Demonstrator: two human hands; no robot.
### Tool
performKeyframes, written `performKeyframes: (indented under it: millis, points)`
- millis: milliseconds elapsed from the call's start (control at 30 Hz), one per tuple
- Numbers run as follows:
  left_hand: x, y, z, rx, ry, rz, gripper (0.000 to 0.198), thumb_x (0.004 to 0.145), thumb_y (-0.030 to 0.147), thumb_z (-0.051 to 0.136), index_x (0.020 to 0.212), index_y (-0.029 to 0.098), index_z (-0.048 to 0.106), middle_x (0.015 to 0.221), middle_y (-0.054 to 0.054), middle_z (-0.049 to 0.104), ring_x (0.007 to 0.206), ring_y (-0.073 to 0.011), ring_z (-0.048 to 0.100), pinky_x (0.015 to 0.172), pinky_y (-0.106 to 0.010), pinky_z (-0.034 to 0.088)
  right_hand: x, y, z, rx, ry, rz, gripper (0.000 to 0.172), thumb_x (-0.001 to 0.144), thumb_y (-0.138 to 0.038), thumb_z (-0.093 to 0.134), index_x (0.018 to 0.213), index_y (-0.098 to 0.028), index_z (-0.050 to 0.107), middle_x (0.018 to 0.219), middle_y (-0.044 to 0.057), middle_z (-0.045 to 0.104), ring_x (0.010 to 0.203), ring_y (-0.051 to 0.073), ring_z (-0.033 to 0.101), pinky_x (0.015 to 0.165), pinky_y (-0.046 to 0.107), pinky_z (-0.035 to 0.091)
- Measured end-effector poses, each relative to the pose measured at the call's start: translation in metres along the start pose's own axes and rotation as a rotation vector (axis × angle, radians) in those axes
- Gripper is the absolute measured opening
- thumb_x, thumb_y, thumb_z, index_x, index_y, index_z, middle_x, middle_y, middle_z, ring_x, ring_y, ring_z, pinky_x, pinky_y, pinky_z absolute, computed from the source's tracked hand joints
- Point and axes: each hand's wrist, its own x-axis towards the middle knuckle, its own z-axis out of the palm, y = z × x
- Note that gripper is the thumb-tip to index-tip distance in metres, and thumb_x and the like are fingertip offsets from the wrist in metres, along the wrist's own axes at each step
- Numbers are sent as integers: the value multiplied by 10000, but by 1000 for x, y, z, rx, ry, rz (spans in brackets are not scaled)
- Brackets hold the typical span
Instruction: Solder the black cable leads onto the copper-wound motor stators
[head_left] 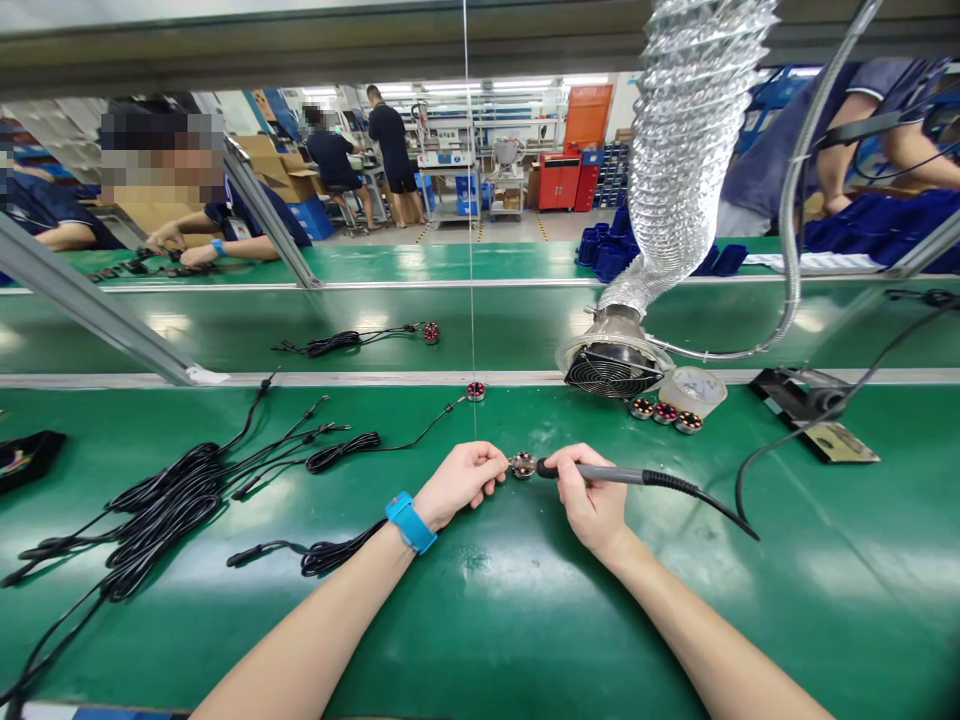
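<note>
In the middle of the green bench, a small round motor stator [523,465] with copper windings lies between my two hands. My right hand [592,500] is closed around a soldering iron [611,474], its tip at the stator. From the left, my left hand [466,475], with a blue band on the wrist, pinches a thin wire end against the stator's edge; the fingers hide most of it. A coiled black cable [330,556] runs partly under my left forearm. Behind my hands, another stator [475,392] is joined to a black cable [345,452].
A bundle of black cables [176,490] lies left. Behind right stand a fan on a foil duct [611,370], a tape roll [694,390], several stators [664,412] and an iron stand [814,410]. A thin cord [469,200] hangs centrally. Co-workers sit across the bench.
</note>
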Motion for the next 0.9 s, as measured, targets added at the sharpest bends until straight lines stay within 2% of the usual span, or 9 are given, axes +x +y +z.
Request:
performKeyframes:
  millis: [167, 400, 900]
  points:
    - [2, -2, -1, -12, -3, -2, 272, 756, 402, 611, 757, 136, 559, 592, 30, 531, 364, -23, 350, 337, -147, 253, -2, 2, 0, 29, 30, 17, 275, 961, -310, 464, 785, -171, 624, 454, -46, 454, 364, 79, 406, 399, 205, 325]
    - [2, -1, -1, -7, 2, -1, 284, 773, 411, 608, 735, 137, 542, 570, 41, 510, 361, -18, 342, 334, -139, 250, -2, 2, 1, 4, 0, 43, 313, 960, -354, 456, 776, -168, 628, 462, -40, 453, 377, 84, 410, 412, 213, 341]
    - [3, -3, -1, 14, 12, 4, 269, 758, 402, 620, 755, 141, 558, 599, 35, 524, 375, -22, 350, 332, -143, 257, -2, 1, 1, 40, 7, 15, 258, 956, -299, 468, 797, -173, 626, 469, -45, 461, 380, 80, 415, 423, 206, 341]
